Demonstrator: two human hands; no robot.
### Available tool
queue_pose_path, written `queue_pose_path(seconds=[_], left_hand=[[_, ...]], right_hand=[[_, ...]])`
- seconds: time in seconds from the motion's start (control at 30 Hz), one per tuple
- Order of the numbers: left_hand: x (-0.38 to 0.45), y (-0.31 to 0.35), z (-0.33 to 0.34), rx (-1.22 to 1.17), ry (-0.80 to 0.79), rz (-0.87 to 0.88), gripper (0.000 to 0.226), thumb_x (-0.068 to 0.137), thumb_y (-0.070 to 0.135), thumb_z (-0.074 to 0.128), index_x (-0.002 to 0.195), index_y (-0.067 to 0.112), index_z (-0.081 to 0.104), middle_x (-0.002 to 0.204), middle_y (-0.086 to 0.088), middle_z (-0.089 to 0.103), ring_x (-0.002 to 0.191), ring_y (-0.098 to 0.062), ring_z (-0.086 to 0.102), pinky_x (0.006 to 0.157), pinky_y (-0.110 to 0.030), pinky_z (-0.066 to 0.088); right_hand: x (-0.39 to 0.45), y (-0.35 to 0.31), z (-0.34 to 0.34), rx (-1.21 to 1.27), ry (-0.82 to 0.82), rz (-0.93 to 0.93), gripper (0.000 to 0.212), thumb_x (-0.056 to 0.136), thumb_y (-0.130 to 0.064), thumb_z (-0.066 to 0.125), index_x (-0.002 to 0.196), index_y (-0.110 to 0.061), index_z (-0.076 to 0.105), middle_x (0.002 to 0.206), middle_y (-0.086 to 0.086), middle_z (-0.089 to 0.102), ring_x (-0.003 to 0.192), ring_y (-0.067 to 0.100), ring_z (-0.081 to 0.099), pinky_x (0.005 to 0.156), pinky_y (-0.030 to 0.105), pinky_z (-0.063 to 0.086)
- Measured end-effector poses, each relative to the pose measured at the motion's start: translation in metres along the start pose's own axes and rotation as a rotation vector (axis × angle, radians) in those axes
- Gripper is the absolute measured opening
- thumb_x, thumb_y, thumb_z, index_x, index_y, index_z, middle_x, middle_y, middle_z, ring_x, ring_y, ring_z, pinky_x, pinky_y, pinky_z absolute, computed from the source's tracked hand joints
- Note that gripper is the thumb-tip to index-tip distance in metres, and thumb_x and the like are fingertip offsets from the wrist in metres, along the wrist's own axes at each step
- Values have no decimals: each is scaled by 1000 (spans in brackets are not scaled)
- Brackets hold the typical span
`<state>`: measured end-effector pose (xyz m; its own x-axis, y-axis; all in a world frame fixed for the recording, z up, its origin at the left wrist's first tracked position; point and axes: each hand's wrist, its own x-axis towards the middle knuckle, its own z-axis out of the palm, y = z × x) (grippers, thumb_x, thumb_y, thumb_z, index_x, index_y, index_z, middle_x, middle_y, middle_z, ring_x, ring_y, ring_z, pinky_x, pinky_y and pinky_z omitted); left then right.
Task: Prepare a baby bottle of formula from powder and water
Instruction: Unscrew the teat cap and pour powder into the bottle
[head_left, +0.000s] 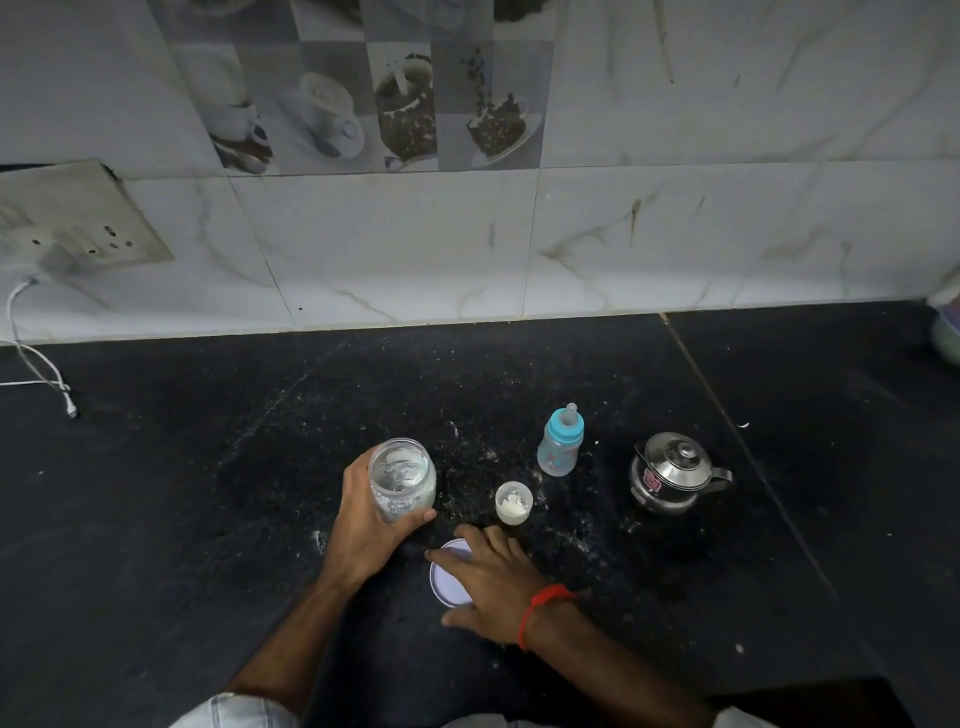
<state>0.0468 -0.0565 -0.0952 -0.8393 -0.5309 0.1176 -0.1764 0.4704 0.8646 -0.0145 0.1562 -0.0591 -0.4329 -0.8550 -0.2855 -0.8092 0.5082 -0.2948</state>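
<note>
Gripping one clear jar (402, 480) with your left hand (363, 525), you have its fingers and thumb curled round the wall; the jar stands open-mouthed on the black tabletop (208, 519), with white powder clinging inside. Your right hand (493, 582) lies over one round pale lid (449, 577) at 5 o'clock from the jar, its fingers spread and nearly straight, touching the lid rather than curling round it; a red thread band (543, 605) circles that wrist. One small white cup (514, 501) holding a bit of white powder sits at 3 o'clock from the jar, just beyond your right fingertips. One baby bottle (561, 441) with a blue collar and clear teat stands upright at 1 o'clock from that cup, near it but apart. One steel kettle (675, 475) with a lid knob and spout stands at 3 o'clock from the bottle, well clear of both hands. Specks of spilled powder dot the tabletop around the cup. At 9 o'clock, far left, one wall socket plate (78, 218) carries a plug with one white cable (36, 364) trailing onto the tabletop.
</note>
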Motion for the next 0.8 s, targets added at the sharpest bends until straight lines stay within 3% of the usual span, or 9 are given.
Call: queue_pose_path(seconds=[0.07,0.13,0.2,0.3,0.43,0.5,0.6,0.73,0.8], left_hand=[[-1,-1,-3,-1,9,-8,102,62,39,101,145,41,42,139,22,44,130,12,46,103,-11,41],[-2,0,-6,0,11,-5,102,62,43,101,143,45,40,139,25,45,128,15,46,100,-6,41],[-1,4,-9,-11,3,4,98,63,51,99,142,48,41,139,23,48,129,13,48,97,-2,41],[-1,8,-10,-54,-13,20,93,61,66,94,138,57,42,139,22,50,129,2,54,96,-9,47],[0,7,-11,-40,-26,45,96,64,58,95,140,62,36,141,29,46,133,1,51,101,-14,47],[0,6,-11,-43,-27,47,99,64,58,94,140,64,33,143,26,47,133,1,52,100,-11,47],[-1,8,-12,-44,-17,37,97,60,74,88,137,69,29,143,26,47,131,4,52,99,-15,47],[-2,6,-14,-3,-14,50,96,59,85,80,137,71,27,143,29,46,132,5,50,103,-20,47],[-2,5,-14,7,-22,52,99,60,84,81,141,68,27,143,34,43,133,6,49,103,-22,48]], right_hand=[[0,0,2,-18,46,-22,72,93,-41,63,157,-38,33,157,6,29,137,33,34,115,45,30],[1,1,0,66,104,-49,69,92,-35,62,156,-37,37,152,5,34,133,30,37,114,41,33],[3,0,-10,308,209,-49,67,89,-36,66,152,-39,43,145,1,35,131,23,41,114,36,38],[17,-3,-38,671,452,-8,60,82,-42,77,136,-44,50,135,-10,38,125,10,50,106,34,51],[49,-8,-70,967,657,-18,57,77,-31,86,119,-28,47,128,2,51,120,23,60,98,45,56],[63,-13,-74,941,683,-28,51,79,-28,87,109,-26,45,126,4,56,119,25,60,96,44,55],[76,-22,-65,774,653,-30,45,81,-27,86,100,-28,45,130,-1,58,123,15,56,94,19,46],[79,-27,-55,736,569,-6,49,82,-31,85,117,-23,52,135,-5,56,125,14,54,92,15,46],[73,-32,-59,763,654,-39,52,82,-28,84,124,-20,53,139,-5,55,128,9,51,98,10,43]])
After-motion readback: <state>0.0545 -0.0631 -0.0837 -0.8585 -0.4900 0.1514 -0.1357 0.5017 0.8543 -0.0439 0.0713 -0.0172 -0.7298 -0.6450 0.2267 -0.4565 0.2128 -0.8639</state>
